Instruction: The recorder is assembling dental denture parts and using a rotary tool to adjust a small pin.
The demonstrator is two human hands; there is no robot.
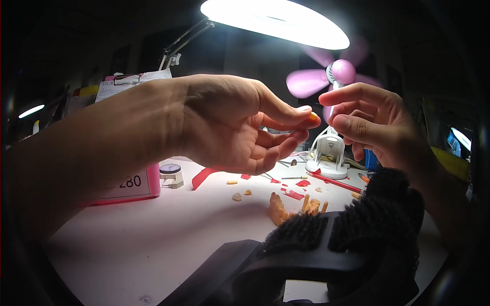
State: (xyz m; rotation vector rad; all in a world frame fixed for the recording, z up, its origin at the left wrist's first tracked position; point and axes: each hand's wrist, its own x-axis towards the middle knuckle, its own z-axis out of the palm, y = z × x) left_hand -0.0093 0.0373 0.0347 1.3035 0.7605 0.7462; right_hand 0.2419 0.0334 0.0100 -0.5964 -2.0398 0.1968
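Observation:
Raised above the bench, my left hand (229, 120) pinches a small orange-yellow piece (313, 117) between thumb and forefinger. Its fingertips cover most of that piece, so its full shape is hidden. Just to the right, my right hand (375, 120) is held up with bent fingers. A gap shows between its thumb and forefinger, and I see nothing in it. The two hands do not touch. Below them on the white bench sits a tan dental cast (278, 209) with upright pegs (314, 205), partly hidden by a black bristly object (377, 219).
Red wax scraps (294, 195), small tooth-like pieces (237, 197) and a red pencil (334, 181) lie on the bench (153, 245). A dial gauge (172, 173) stands beside a pink box (153, 181). Behind are a spinning pink fan (343, 71) and a bright lamp (275, 20).

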